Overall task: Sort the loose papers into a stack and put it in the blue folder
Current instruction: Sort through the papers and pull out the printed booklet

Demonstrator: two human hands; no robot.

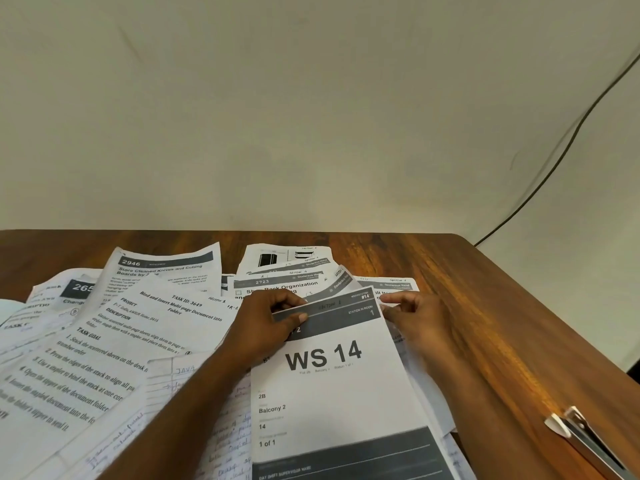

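A sheet printed "WS 14" point(341, 386) lies on top of a small pile in front of me. My left hand point(266, 323) pinches its top left corner, thumb on the dark header band. My right hand point(414, 315) grips the pile's top right edge. Loose printed and handwritten papers point(138, 327) spread over the left and middle of the wooden table point(485, 323), overlapping each other. More printed sheets point(284, 271) fan out behind my hands. No blue folder shows in view.
A metal stapler point(585, 438) lies near the table's right front edge. A black cable point(554, 161) runs down the wall at the right. The table's back edge meets the plain wall.
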